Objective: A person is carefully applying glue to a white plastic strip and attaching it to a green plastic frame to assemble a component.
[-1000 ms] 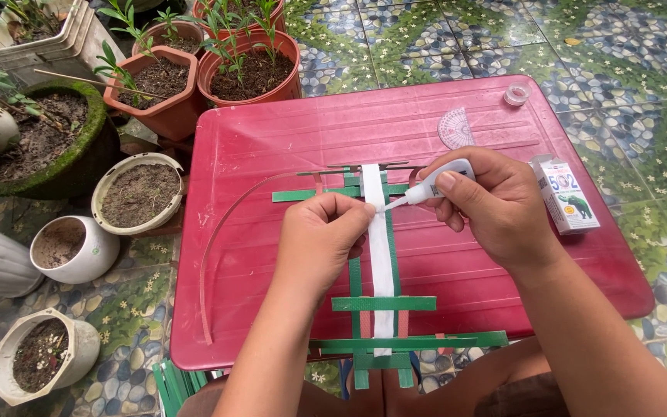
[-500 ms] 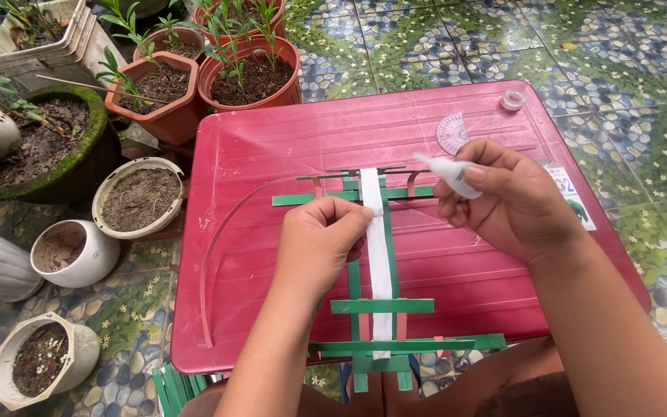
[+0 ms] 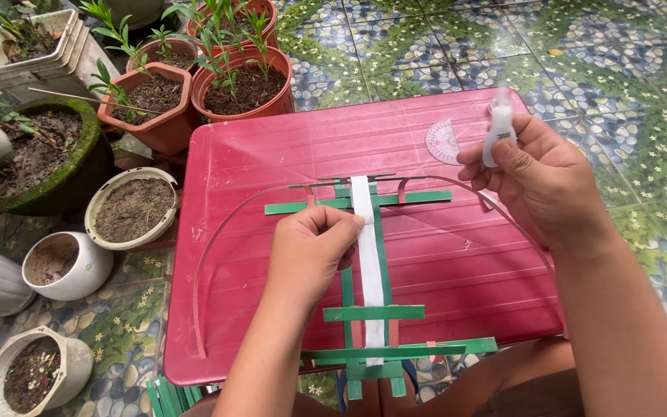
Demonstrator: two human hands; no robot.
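Potted plants stand on pebble tiles beyond my ribbed red plastic table. My left hand, curled into a loose fist, presses the flat white strip, which runs lengthwise near to far across green slats. My right hand grips a small white bottle upright, at the table's far right.

left hand curled, knuckles up, pressing down; right hand raised, fingers pinched closed.
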